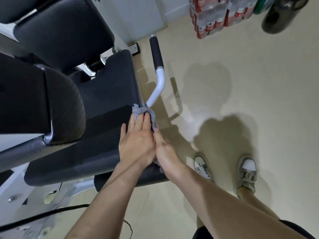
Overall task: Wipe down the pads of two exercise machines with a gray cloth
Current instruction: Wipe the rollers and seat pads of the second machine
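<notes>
While both hands sit close together at the right edge of the black seat pad (pixel 103 100), they are doing different work. The left hand (pixel 138 140) lies flat with its fingers (pixel 138 120) straight, pressing the gray cloth (pixel 143 112) onto the pad's top. The right hand (pixel 164 149) touches it on the outer side, where the cloth drapes over the pad's edge. Its fingers are hidden below that edge, so I cannot tell whether they grip the cloth or only press it. The cloth is bunched ahead of the left fingertips, just beside the foot of the white handle bar (pixel 156 54).

Governing relation: the seat pad's long axis runs away from me, and nearly all of its surface lies to the left of the hands. The left hand is the nearer to that surface. In my judgement the next stroke should carry the cloth leftward across the pad, or back toward me along the edge.

Further out, a thick black pad (pixel 43 104) overhangs the seat on the left, and a back pad (pixel 63 35) stands beyond it. On the pale floor (pixel 241 100) to the right stand packs of bottled water (pixel 214 16).
</notes>
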The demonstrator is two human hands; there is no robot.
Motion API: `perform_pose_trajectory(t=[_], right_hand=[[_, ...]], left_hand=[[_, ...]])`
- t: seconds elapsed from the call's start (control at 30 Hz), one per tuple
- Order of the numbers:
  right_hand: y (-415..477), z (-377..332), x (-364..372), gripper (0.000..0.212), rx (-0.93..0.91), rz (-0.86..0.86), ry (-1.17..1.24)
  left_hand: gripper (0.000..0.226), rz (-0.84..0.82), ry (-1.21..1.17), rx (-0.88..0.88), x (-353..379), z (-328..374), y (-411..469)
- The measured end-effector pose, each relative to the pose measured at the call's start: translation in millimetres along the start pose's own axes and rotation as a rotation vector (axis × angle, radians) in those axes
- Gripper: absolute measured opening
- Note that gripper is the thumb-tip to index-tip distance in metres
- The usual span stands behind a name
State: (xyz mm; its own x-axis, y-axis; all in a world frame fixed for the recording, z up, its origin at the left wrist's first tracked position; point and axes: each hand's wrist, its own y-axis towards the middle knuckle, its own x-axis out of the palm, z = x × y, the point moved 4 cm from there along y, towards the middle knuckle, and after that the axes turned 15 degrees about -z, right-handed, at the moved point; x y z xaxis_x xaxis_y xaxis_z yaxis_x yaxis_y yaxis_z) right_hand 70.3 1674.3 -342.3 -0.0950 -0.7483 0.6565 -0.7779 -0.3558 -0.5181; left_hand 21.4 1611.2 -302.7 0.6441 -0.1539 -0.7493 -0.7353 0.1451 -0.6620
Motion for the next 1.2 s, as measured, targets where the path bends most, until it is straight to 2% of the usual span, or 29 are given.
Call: perform_pose_trajectory(t=[0.1, 0.17, 0.2, 0.27, 0.3, 0.33, 0.37, 0.43, 0.5, 0.57, 0.67, 0.77, 0.87, 1.0, 1.07, 1.2], right_hand=[[15, 10, 1, 0.040, 0.095, 0.006, 0.092], [27, 13, -8, 0.040, 0.064, 0.036, 0.067], [32, 11, -11, 0.038, 0.056, 0.038, -0.032], [33, 14, -16, 0.030, 0.015, -0.060, -0.209], [31, 17, -18, 0.025, 0.017, -0.089, -0.216], [30, 20, -20, 0.022, 0.042, -0.081, -0.218], [28, 19, -19, 0.027, 0.075, -0.021, -0.155], [23, 20, -17, 0.034, 0.116, 0.064, -0.150], [9, 20, -12, 0.036, 0.173, 0.042, -0.273], [-9, 20, -14, 0.036, 0.162, 0.092, -0.423], [-31, 24, -20, 0.024, 0.170, 0.119, -0.443], [-61, -18, -19, 0.030, 0.140, 0.051, -0.313], [-83, -70, -18, 0.034, 0.102, 0.035, -0.182], [-102, -123, -12, 0.027, 0.069, 0.091, -0.061], [-116, -150, -6, 0.025, 0.070, 0.110, -0.084], [-148, -199, 1, 0.018, -0.002, 0.094, -0.158]], left_hand=[[0.061, 0.014, 0.057, -0.035, -2, -6, 15], [0.063, 0.033, 0.030, -0.078, -4, -5, 26], [0.064, 0.018, 0.025, -0.048, -2, -4, 32], [0.063, -0.076, -0.339, 0.094, -2, 5, 44], [0.063, -0.097, -0.477, 0.134, 1, 4, 52], [0.062, -0.072, -0.358, 0.092, -2, 6, 57], [0.061, -0.031, -0.188, -0.055, -4, 2, 57], [0.065, 0.106, -0.013, -0.103, -5, 0, 52], [0.069, 0.117, -0.041, -0.063, -1, 4, 30], [0.070, 0.116, -0.045, -0.047, 4, 10, 1], [0.069, 0.068, -0.019, -0.008, 12, 12, -27], [0.065, 0.024, -0.134, 0.061, 6, 13, -36], [0.051, 0.083, -0.500, 0.079, -14, 17, -56], [0.028, 0.070, -1.444, -0.022, -48, 31, -89], [0.023, 0.053, -1.744, 0.042, -69, 43, -105], [0.021, 0.036, -2.243, 0.294, -116, 67, -131]])
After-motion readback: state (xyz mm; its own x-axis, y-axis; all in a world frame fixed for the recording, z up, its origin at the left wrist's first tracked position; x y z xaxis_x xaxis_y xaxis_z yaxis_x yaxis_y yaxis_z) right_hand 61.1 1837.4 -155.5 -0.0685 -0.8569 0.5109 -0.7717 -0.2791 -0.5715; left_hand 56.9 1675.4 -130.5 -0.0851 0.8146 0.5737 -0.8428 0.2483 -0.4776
